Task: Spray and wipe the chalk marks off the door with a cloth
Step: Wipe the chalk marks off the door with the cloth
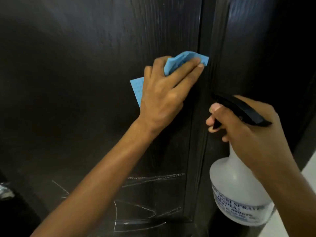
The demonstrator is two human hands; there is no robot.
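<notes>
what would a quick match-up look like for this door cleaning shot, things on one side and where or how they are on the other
Things:
1. cloth
2. spray bottle
3. chalk marks
4. left hand

States:
A. white lines low on the door, below the forearm
B. pale body, black trigger head, gripped by the right hand
C. blue, crumpled, pressed on the door
D. fingers spread over the cloth

Pairs: 1-C, 2-B, 3-A, 4-D
</notes>
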